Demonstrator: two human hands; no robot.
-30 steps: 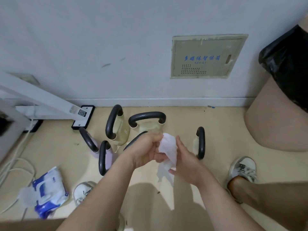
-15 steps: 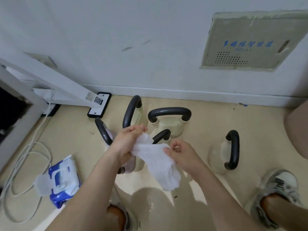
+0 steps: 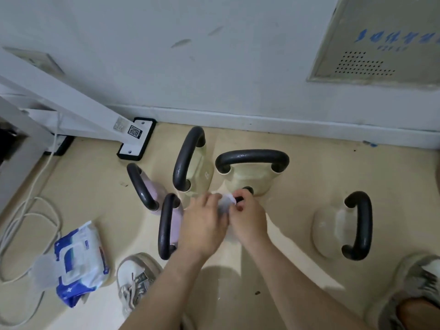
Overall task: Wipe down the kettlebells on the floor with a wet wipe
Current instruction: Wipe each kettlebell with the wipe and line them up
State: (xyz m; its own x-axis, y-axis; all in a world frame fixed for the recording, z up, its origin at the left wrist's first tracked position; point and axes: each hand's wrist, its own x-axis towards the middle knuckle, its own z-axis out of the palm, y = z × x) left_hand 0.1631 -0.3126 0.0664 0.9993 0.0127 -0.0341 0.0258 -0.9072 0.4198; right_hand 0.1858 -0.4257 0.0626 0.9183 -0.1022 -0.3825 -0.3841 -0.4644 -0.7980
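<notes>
- In the middle of the floor, a wet wipe point(image 3: 225, 204) is pinched by the curled fingers of the right hand point(image 3: 248, 220) around a black handle point(image 3: 248, 190).
- The body of this kettlebell is hidden under both hands.
- The left hand point(image 3: 204, 225) is laid on the wipe, fingers together; its grip cannot be told.

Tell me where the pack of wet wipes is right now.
In the head view, the wet wipe pack lies on the floor at lower left, between the white cable and the person's left shoe.
</notes>
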